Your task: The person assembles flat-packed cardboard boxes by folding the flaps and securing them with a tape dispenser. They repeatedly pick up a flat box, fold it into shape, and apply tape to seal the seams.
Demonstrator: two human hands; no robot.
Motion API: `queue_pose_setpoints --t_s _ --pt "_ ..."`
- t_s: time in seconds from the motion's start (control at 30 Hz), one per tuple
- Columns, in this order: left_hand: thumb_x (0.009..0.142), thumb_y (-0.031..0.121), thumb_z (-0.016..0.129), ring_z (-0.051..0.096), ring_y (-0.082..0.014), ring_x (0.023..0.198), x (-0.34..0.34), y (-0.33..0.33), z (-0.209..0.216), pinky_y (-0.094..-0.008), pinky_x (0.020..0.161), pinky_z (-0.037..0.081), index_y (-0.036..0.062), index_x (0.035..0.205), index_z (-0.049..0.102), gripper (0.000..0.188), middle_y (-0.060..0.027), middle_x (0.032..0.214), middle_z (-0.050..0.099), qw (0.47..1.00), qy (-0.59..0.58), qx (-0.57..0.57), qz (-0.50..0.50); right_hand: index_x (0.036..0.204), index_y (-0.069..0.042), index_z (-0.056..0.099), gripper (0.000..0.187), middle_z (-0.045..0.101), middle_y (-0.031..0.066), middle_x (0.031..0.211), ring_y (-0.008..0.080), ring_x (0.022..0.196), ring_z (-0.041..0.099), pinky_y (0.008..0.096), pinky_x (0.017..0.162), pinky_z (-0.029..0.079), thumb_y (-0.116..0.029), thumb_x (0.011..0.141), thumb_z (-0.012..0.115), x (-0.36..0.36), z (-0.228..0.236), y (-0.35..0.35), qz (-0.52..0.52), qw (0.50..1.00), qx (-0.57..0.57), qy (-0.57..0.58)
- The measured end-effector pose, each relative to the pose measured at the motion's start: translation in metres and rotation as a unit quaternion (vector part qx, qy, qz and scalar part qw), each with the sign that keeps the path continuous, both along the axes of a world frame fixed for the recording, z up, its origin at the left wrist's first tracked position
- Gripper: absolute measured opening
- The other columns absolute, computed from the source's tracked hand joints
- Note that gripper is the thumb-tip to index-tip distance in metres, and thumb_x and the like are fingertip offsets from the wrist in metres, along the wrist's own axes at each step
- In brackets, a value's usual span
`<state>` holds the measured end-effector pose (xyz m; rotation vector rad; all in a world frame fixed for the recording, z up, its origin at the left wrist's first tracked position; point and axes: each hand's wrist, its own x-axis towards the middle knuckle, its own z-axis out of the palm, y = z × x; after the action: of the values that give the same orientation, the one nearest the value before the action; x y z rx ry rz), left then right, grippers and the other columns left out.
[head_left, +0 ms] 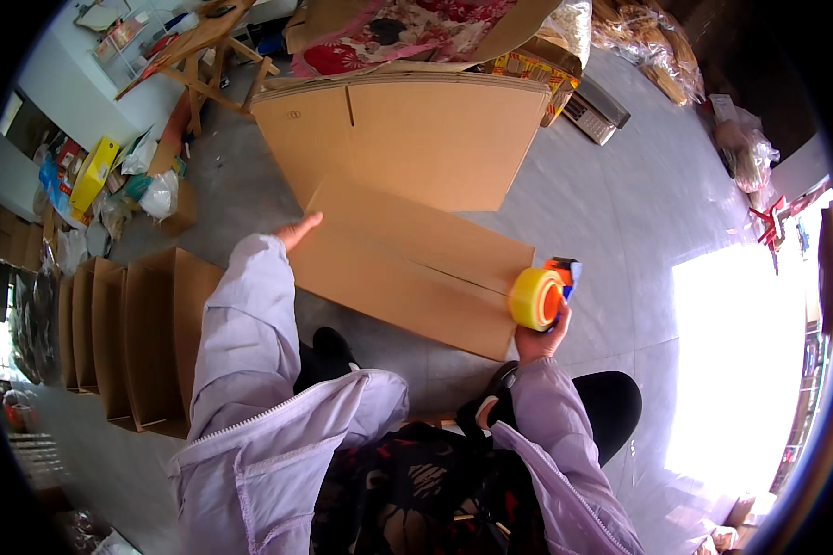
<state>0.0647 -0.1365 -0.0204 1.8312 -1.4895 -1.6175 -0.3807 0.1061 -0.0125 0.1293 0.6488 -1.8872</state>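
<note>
A brown cardboard box lies slantwise in front of me, with a dark seam between its flaps running toward its right end. My left hand grips the box's left edge; some of its fingers are hidden behind the cardboard. At the right end, my right hand is closed round a tape dispenser with orange and blue parts. Its yellow roll of tape sits against or just over the seam's end; I cannot tell whether it touches. The fingers under the dispenser are partly hidden.
Beyond the box stands a stack of flat cardboard sheets with a red floral cloth on top. Several open boxes stand in a row at left. A wooden stand, bagged goods and a grey floor surround me.
</note>
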Motion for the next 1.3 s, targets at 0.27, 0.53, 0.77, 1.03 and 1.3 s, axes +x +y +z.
queue_pose_setpoints --t_s 0.27,0.53,0.77,1.03,1.3 --pt "0.096 0.049 0.051 0.057 -0.0160 0.110 -0.027 0.077 0.032 -0.0304 0.093 0.046 0.0026 0.128 0.054 0.057 -0.0056 0.124 0.060 0.968 0.245 0.045 -0.009 0.126 -0.007 0.054 0.052 0.061 0.0087 0.122 0.0258 0.110 0.059 0.0428 0.095 0.047 -0.041 0.086 0.058 -0.044 0.017 0.038 -0.055 0.987 -0.027 0.150" --pt "0.091 0.039 0.059 0.056 -0.0216 0.113 0.034 0.209 0.142 -0.0316 0.097 0.043 -0.0014 0.132 0.048 0.058 -0.0099 0.127 0.056 0.827 0.440 -0.342 0.068 0.125 -0.008 0.054 0.052 0.060 0.0101 0.121 0.0276 0.112 0.057 0.0434 0.094 0.049 -0.038 0.083 0.063 -0.026 0.192 0.034 0.007 0.913 -0.319 0.256" --pt "0.085 0.023 0.070 0.055 -0.0221 0.113 0.139 0.303 0.202 -0.0377 0.093 0.047 -0.0011 0.126 0.050 0.052 -0.0111 0.123 0.057 0.620 0.263 -0.699 0.243 0.120 -0.008 0.057 0.048 0.059 0.0107 0.120 0.0277 0.116 0.053 0.0429 0.098 0.047 -0.030 0.079 0.068 0.073 0.260 -0.074 0.088 0.919 -0.381 0.041" --pt "0.102 0.029 0.035 0.045 -0.0306 0.129 0.109 0.353 0.171 -0.0417 0.110 0.033 -0.0049 0.135 0.046 0.048 -0.0211 0.139 0.047 0.719 0.106 -0.581 0.366 0.123 -0.005 0.054 0.051 0.057 0.0132 0.120 0.0303 0.117 0.051 0.0409 0.097 0.048 -0.020 0.077 0.069 0.064 0.211 -0.065 0.185 0.905 -0.348 -0.158" --pt "0.094 0.025 0.061 0.056 -0.0254 0.116 0.082 0.245 0.128 -0.0324 0.098 0.043 0.0076 0.119 0.062 0.031 -0.0113 0.120 0.062 0.789 -0.215 -0.526 0.234 0.123 -0.007 0.055 0.049 0.058 0.0122 0.121 0.0300 0.118 0.050 0.0381 0.094 0.050 -0.025 0.080 0.069 0.053 0.156 -0.024 0.174 0.953 -0.221 -0.111"
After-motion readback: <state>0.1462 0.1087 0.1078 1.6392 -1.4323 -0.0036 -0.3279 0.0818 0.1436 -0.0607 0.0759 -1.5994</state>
